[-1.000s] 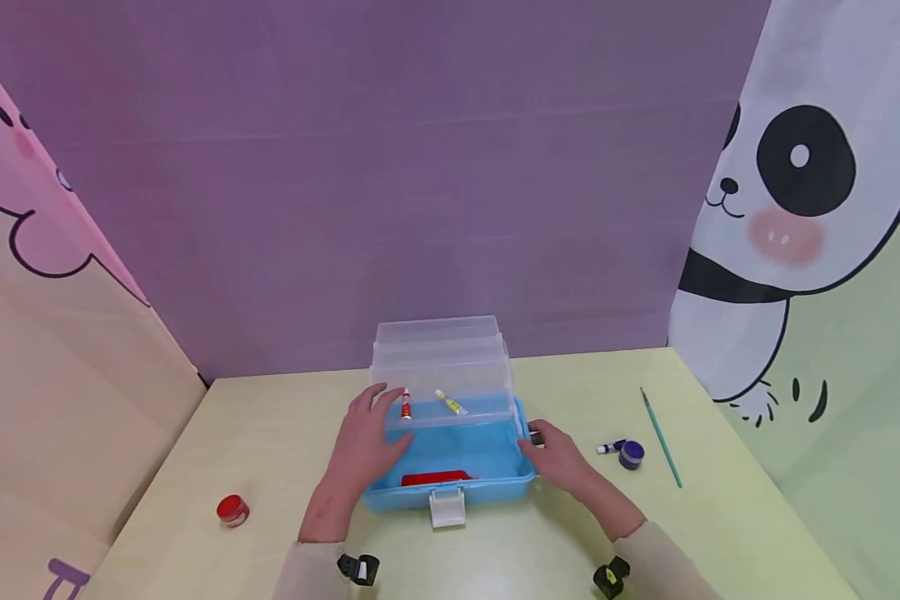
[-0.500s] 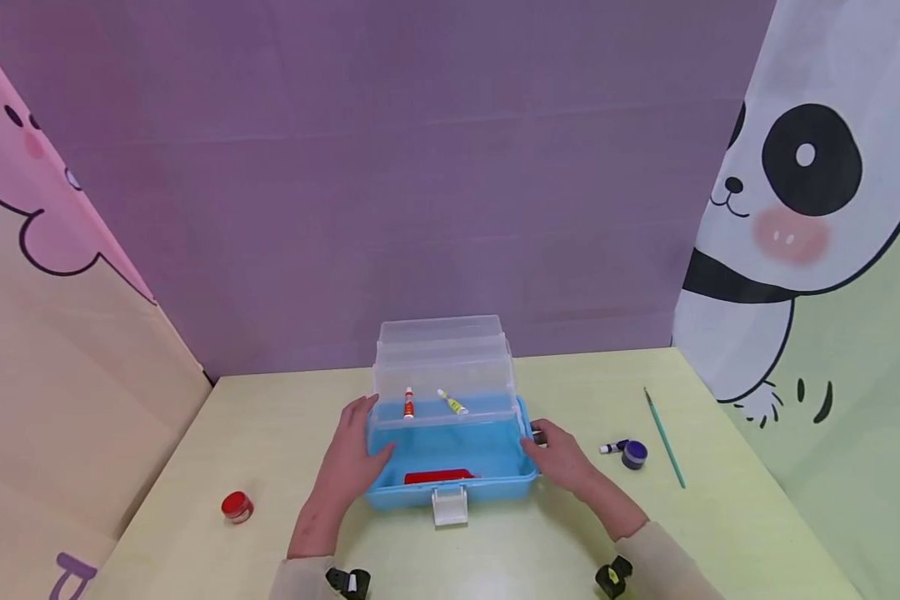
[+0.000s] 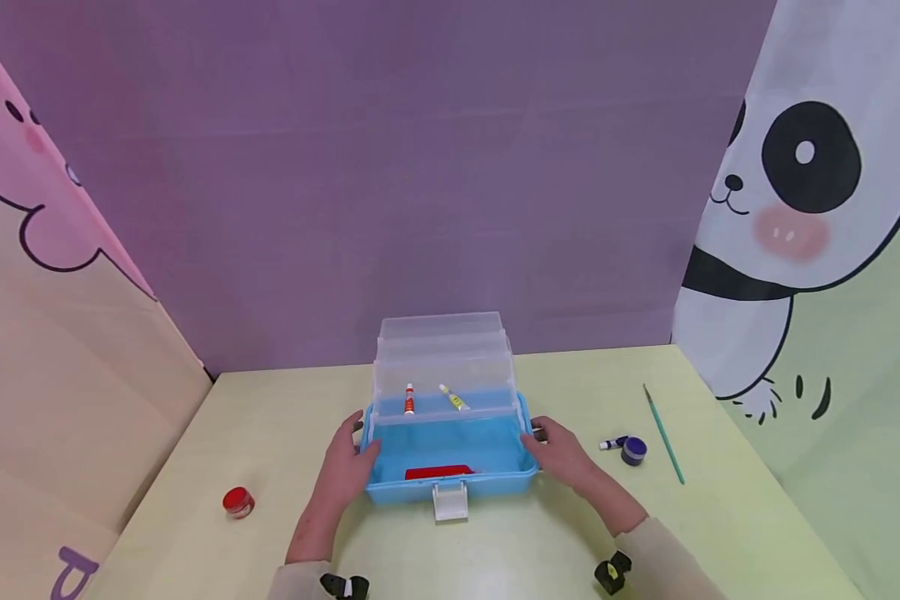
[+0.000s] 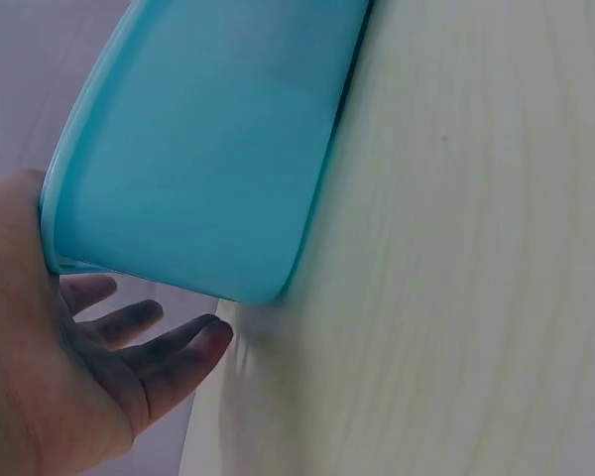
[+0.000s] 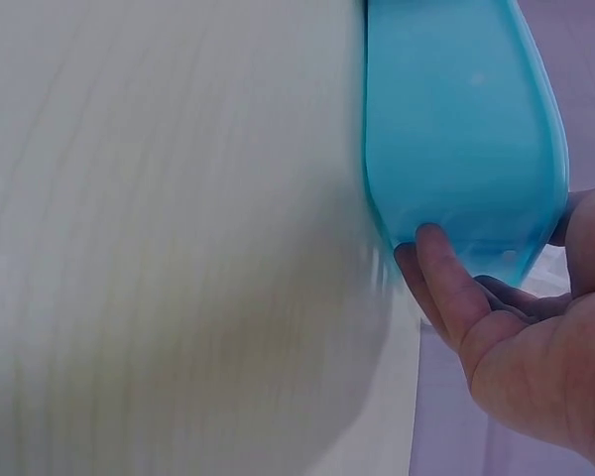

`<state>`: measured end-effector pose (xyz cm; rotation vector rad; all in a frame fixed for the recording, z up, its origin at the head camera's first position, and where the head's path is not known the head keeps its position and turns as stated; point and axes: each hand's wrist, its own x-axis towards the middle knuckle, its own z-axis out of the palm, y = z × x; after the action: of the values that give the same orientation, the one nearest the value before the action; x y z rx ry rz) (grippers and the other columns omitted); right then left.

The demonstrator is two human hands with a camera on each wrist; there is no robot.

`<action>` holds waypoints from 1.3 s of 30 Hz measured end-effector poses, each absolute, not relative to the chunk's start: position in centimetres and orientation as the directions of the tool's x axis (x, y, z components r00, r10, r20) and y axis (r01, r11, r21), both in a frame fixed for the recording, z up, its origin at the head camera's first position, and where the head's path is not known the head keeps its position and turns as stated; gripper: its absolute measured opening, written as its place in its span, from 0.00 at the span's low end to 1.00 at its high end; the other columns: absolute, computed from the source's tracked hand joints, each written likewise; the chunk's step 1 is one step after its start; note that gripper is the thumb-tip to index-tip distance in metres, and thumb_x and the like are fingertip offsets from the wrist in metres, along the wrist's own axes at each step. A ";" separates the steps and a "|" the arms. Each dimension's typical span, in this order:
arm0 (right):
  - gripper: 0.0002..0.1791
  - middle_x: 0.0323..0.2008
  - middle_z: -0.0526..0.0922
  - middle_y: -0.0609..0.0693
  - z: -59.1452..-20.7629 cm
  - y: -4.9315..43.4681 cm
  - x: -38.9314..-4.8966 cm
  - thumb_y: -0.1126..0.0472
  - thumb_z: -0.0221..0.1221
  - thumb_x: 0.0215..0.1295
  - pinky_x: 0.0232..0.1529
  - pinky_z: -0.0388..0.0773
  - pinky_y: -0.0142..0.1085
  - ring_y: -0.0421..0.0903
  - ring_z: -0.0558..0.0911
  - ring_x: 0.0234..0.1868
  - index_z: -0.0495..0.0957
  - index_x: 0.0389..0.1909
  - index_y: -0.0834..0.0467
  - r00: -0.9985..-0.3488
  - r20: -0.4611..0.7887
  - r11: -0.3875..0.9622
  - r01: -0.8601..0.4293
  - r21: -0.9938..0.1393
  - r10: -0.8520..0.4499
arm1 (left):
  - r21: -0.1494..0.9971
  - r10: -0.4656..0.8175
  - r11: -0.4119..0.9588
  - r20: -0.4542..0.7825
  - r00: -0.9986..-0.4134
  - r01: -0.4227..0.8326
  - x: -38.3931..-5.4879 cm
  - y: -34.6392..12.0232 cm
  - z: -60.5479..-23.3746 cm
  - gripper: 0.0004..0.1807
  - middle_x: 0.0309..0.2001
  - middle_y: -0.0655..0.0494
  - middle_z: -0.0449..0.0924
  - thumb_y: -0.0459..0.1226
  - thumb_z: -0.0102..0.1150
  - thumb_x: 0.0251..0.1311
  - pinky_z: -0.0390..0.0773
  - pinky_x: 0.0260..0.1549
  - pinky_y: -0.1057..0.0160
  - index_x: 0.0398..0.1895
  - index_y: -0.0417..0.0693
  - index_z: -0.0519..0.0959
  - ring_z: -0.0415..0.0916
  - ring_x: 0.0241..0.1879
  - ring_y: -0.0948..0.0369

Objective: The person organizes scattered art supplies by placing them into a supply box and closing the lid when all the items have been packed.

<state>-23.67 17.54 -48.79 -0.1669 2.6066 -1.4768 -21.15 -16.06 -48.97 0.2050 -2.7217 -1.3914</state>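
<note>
A blue plastic storage box [image 3: 393,493] stands open on the table, its clear tiered tray [image 3: 442,342] raised at the back and a white latch [image 3: 450,503] at the front. My left hand [image 3: 342,469] has its thumb over the left rim; in the left wrist view its fingers [image 4: 169,367] reach past the box's end. At the other end my right hand [image 3: 562,458] holds the box, thumb at the rim and fingers [image 5: 451,283] against the outer wall. A red tube [image 3: 408,402] and a yellow tube [image 3: 454,397] lie in the tray. Inside is a red item [image 3: 438,472], partly hidden.
A red-lidded jar [image 3: 237,502] stands on the left of the table. To the right are a purple-lidded jar [image 3: 633,451], a small tube [image 3: 612,443] beside it and a green paintbrush [image 3: 663,437]. A purple backdrop [image 3: 435,183] rises behind the table.
My left hand has moved left and down from over the box's left part to its left rim. The right hand stays at the right end, and the box has hardly moved.
</note>
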 end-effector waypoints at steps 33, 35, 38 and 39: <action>0.26 0.45 0.80 0.59 -49.2 18.8 -24.1 0.51 0.55 0.71 0.34 0.84 0.44 0.51 0.82 0.39 0.69 0.58 0.67 -0.958 -0.138 0.403 0.026 -0.915 -0.252 | 0.832 -0.212 0.501 -0.150 -0.966 -0.240 -21.2 -15.9 -49.5 0.33 0.62 0.34 0.65 0.43 0.47 0.72 0.76 0.49 0.40 0.76 0.51 0.52 0.68 0.57 0.37; 0.26 0.44 0.80 0.58 -48.8 19.0 -24.3 0.49 0.54 0.72 0.33 0.83 0.44 0.50 0.82 0.37 0.69 0.59 0.65 -0.952 -0.148 0.406 0.027 -0.914 -0.269 | 0.838 -0.219 0.490 -0.149 -0.964 -0.241 -21.3 -15.9 -49.5 0.33 0.62 0.35 0.65 0.44 0.47 0.72 0.76 0.49 0.40 0.76 0.51 0.52 0.68 0.57 0.38; 0.23 0.43 0.81 0.56 -48.2 19.6 -24.7 0.50 0.52 0.73 0.32 0.83 0.43 0.49 0.82 0.35 0.70 0.58 0.64 -0.952 -0.144 0.436 0.014 -0.900 -0.268 | 0.840 -0.229 0.486 -0.146 -0.963 -0.243 -21.4 -15.9 -49.6 0.33 0.61 0.35 0.66 0.43 0.47 0.72 0.76 0.49 0.41 0.76 0.51 0.53 0.68 0.56 0.38; 0.22 0.42 0.81 0.55 -47.9 19.9 -24.8 0.51 0.52 0.73 0.32 0.82 0.42 0.49 0.83 0.35 0.71 0.57 0.64 -0.955 -0.129 0.445 -0.004 -0.895 -0.266 | 0.838 -0.230 0.490 -0.144 -0.963 -0.242 -21.4 -15.9 -49.6 0.32 0.61 0.35 0.66 0.43 0.47 0.72 0.76 0.49 0.41 0.76 0.51 0.53 0.69 0.56 0.39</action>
<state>-24.76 19.93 -47.90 -0.2338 2.4477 -1.5157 -21.41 -15.89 -49.57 0.4310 -2.7225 -1.5337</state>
